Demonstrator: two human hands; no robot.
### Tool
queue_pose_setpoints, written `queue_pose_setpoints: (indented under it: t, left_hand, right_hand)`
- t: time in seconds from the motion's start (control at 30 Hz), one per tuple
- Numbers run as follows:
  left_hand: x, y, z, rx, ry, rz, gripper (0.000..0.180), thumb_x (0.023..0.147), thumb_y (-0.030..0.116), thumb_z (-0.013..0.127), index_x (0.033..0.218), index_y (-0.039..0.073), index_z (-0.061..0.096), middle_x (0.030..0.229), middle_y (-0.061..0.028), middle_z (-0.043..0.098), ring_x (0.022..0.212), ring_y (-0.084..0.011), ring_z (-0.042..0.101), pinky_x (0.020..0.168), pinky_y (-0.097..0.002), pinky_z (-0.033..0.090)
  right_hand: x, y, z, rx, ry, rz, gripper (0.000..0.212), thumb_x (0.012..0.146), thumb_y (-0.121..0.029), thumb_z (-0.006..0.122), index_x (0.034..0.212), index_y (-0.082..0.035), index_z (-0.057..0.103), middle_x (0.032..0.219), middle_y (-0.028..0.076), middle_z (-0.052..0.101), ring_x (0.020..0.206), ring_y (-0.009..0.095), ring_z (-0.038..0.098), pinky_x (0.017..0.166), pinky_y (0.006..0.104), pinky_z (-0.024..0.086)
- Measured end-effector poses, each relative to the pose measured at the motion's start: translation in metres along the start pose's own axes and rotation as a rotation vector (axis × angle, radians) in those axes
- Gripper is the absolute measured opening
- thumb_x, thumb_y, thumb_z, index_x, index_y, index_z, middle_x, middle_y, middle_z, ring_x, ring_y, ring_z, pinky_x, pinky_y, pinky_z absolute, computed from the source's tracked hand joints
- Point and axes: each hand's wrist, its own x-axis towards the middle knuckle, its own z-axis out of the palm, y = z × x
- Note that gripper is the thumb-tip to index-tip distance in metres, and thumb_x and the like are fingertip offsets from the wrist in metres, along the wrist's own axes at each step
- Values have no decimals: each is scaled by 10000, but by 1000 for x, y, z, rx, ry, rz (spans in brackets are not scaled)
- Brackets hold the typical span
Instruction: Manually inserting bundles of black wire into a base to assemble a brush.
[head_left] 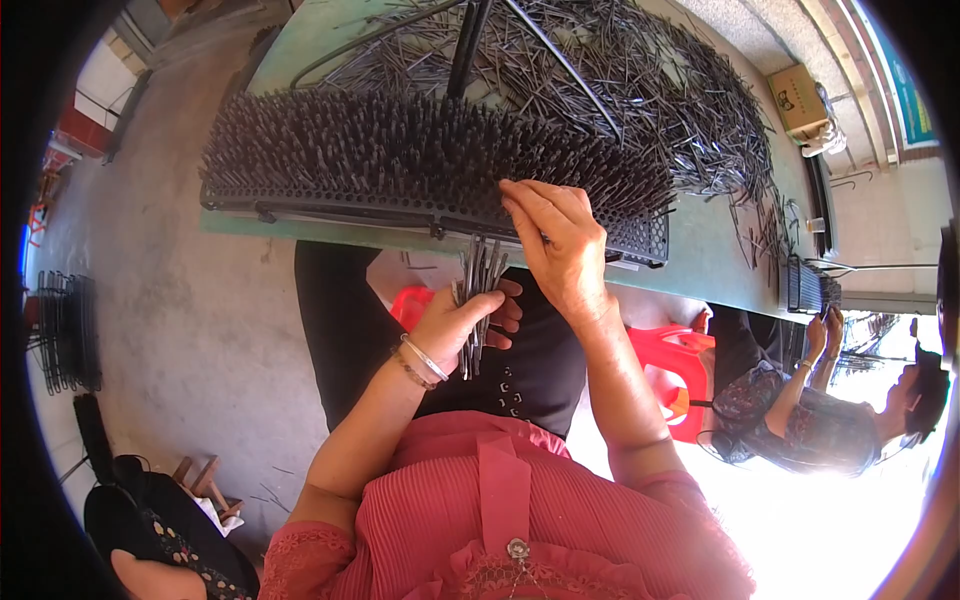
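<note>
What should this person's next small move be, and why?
The left hand holds a bundle of rods; the right hand is pinched near the front of the rack, where bare holes show. So probably set one rod there; whether the right fingers already grip one is unclear.

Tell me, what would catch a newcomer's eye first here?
Probably the dense bristle of upright dark rods in a perforated rack along the near edge of the green table. Behind it spreads a big, tangled heap of loose rods. Nearer, the left hand holds a small bundle of rods, with the right hand at the rack's front.
</note>
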Motion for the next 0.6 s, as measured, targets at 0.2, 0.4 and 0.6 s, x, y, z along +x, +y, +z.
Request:
queue_pose_setpoints:
  t: [0.2,0.4,0.6]
  left_hand:
    - [0,-1,2,-3,-6,-12,283,902,176,535,1119,-3,568,873,-89,629,778,-170,618,637,-309,542]
    - [2,-2,1,-79,-17,-39,278,903,161,520,1117,-13,559,899,-111,635,822,-200,631,715,-327,543]
    - [1,0,1,-159,-66,-94,312,921,192,487,1160,-5,524,935,-141,641,855,-223,638,773,-338,535]
  right_hand:
    - [2,3,2,-4,19,-5,229,783,-5,648,1009,-36,668,939,104,653,828,248,596,730,310,485]
    - [6,6,0,-35,-11,-11,231,811,-10,606,1034,-40,658,933,93,655,841,240,576,772,325,444]
    - [12,11,-2,-152,-101,-44,284,813,-20,573,1088,-53,635,1003,49,652,913,222,557,820,342,392]
